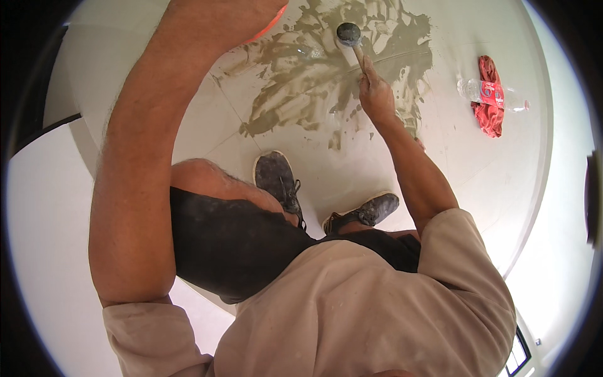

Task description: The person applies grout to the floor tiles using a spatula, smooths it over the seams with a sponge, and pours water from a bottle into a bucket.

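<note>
Holding the left forearm [147, 138] nearest the lens, masking much of the floor's left side. Holding the left hand [251, 14] up at the top edge of view, largely cut off, beside a sliver of something orange-red [271, 26]; cannot tell how far closed, nor on what. Gripping a black-headed rubber mallet [349, 36] by its pale handle [360, 58] in the right hand [377, 97], with fingers wrapped round. Pointing it away from the body, over a grey-brown mortar smear [270, 113] on the tiled floor [452, 144]; cannot tell whether touching. Squatting in black shorts [235, 245] and beige shirt [364, 301], with left sneaker [274, 176] and right sneaker [378, 208] just short of the smear's near edge. Showing, toward the floor's right edge near the wall [570, 132], a crumpled red cloth [488, 121] with a clear plastic bottle [492, 94] lying across it, well apart from the mallet.
</note>
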Motion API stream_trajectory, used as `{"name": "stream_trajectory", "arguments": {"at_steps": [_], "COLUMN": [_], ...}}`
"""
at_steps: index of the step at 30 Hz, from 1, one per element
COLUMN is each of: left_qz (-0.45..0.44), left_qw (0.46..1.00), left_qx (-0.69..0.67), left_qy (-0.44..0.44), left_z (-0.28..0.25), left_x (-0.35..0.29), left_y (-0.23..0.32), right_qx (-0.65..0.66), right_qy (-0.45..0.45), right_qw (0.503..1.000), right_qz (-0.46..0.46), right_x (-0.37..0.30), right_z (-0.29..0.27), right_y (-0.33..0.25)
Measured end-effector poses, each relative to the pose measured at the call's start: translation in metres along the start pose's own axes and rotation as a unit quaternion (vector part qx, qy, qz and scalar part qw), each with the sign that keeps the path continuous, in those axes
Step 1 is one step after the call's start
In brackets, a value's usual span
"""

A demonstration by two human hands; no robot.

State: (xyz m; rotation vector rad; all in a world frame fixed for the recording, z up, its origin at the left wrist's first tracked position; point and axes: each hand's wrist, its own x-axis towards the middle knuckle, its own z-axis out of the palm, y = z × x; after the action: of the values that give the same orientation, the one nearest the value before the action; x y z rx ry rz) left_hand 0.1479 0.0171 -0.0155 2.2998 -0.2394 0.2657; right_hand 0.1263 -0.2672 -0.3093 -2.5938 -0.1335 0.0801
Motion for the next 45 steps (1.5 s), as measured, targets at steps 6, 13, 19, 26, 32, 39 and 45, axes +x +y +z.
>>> {"name": "stream_trajectory", "arguments": {"at_steps": [6, 13, 19, 26, 32, 39, 45], "left_qz": [-0.067, 0.009, -0.079, -0.009, -0.031, -0.112, -0.117], "left_qw": [0.994, 0.987, 0.985, 0.993, 0.994, 0.99, 0.99], "left_qx": [-0.043, -0.046, -0.023, 0.009, -0.033, -0.055, -0.047], "left_qy": [-0.072, -0.151, -0.153, -0.121, -0.099, -0.061, -0.069], "left_z": [-0.018, 0.029, 0.008, 0.024, 0.043, 0.001, 0.005], "left_x": [0.025, 0.033, 0.035, 0.036, 0.036, 0.007, 0.011], "left_y": [0.005, -0.028, -0.064, -0.008, -0.02, -0.006, -0.007], "right_qx": [-0.03, -0.129, 0.08, 0.163, 0.003, -0.003, 0.007], "right_qy": [-0.031, -0.16, -0.07, -0.127, -0.077, -0.054, -0.071], "right_qw": [0.999, 0.963, 0.978, 0.953, 0.989, 0.994, 0.991], "right_qz": [0.028, 0.175, 0.18, 0.222, 0.13, 0.09, 0.11], "right_x": [0.015, 0.0, -0.005, 0.026, 0.033, 0.0, 0.009], "right_z": [0.004, 0.026, -0.012, -0.013, 0.019, 0.01, -0.004], "right_y": [0.001, 0.056, -0.017, -0.027, -0.001, -0.023, -0.023]}}
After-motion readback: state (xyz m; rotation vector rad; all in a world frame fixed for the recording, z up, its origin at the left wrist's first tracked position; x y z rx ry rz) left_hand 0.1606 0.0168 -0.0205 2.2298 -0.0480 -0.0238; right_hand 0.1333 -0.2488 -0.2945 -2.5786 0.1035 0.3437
